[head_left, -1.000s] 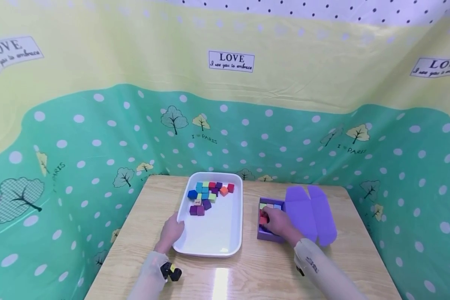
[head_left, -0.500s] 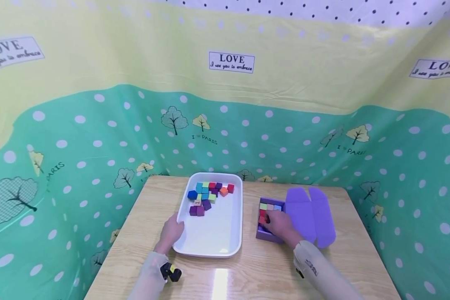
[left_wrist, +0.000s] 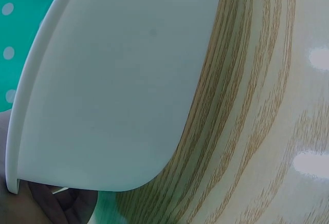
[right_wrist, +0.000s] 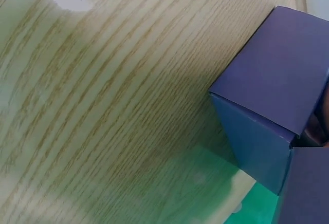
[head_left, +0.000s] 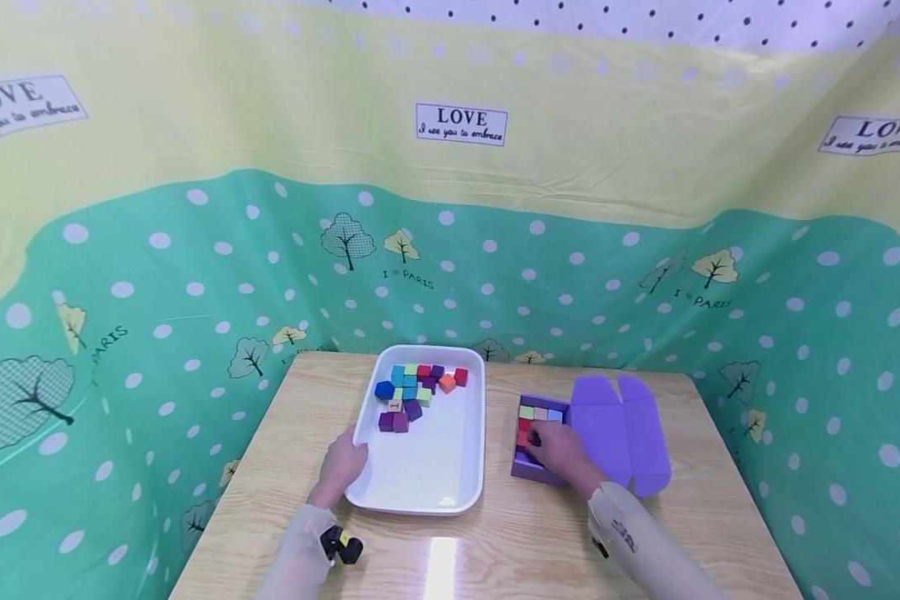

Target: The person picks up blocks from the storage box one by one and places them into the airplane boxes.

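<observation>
My left hand [head_left: 342,460] grips the left rim of a white tray [head_left: 416,483]. In the left wrist view, the tray's outer wall [left_wrist: 118,80] fills the middle and curled fingers [left_wrist: 77,206] show beneath it. Colored cubes lie in the tray's far left part, with a blue cube [head_left: 385,390] and an orange cube [head_left: 447,382] among them. My right hand [head_left: 558,448] reaches into a purple box [head_left: 537,473], its fingertips pinching a red cube [head_left: 523,439] there. The hand hides part of the box's contents. In the right wrist view, the box's side [right_wrist: 277,70] hides most of the fingers.
The box's purple lid [head_left: 618,433] lies folded back to the right. Inside the box, a row of pale green, pink and light blue cubes [head_left: 540,414] sits at the far end. A patterned curtain [head_left: 450,275] surrounds the wooden table [head_left: 510,550].
The right hand has shifted slightly to the right, and the red cube sits a little further left in the box. The left hand and tray have not moved.
</observation>
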`<state>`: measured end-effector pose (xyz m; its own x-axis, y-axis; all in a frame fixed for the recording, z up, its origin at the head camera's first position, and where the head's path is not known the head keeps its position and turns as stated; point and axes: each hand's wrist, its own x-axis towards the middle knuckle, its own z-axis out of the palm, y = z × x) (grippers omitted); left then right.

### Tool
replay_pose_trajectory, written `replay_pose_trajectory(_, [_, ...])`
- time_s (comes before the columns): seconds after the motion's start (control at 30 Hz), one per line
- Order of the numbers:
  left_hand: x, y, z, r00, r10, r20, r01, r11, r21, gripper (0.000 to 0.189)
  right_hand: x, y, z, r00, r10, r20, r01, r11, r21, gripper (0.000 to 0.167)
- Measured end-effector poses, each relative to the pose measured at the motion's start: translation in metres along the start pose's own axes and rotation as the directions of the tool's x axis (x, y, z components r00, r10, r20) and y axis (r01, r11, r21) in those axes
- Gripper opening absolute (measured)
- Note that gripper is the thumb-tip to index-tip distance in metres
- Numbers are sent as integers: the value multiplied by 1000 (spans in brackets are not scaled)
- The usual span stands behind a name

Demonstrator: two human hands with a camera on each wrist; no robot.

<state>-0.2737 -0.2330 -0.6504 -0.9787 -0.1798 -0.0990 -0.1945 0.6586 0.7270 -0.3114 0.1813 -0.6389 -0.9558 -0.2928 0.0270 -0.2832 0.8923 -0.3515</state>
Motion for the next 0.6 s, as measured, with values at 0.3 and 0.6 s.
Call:
replay_pose_trajectory(0.3, [-2,0,0,1000,-24,20,24,1000,-18,48,-8,-21,-7,997,-80,9,80,997,5,10])
replay_pose_trajectory(0.6, [-1,0,0,1000,-22,15,22,1000,-9,47,-17,-38,-3,992,-123,18,123,992,-13,18])
